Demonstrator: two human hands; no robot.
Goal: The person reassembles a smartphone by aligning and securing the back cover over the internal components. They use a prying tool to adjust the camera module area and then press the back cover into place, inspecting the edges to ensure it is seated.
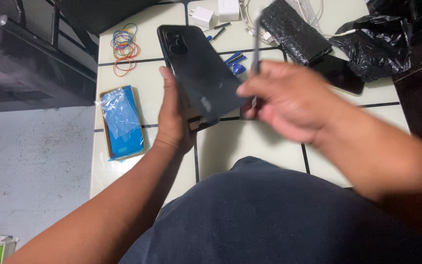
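Observation:
My left hand [174, 117] grips a dark grey phone [196, 73] from its left edge, back side up, camera block at the far end. My right hand [284, 100] is blurred and pinches a thin dark tool [256, 46] that stands upright beside the phone's right edge. Both hands hover over a white tiled table [250, 146], above my lap in dark cloth.
On the table: a blue-wrapped flat part on a brown card [121, 122] at left, coloured rubber bands [125, 46], white chargers [203, 16], blue picks [236, 62], a black wrapped block [295, 30], a second phone [340, 73], a black plastic bag [376, 44]. Grey floor lies left.

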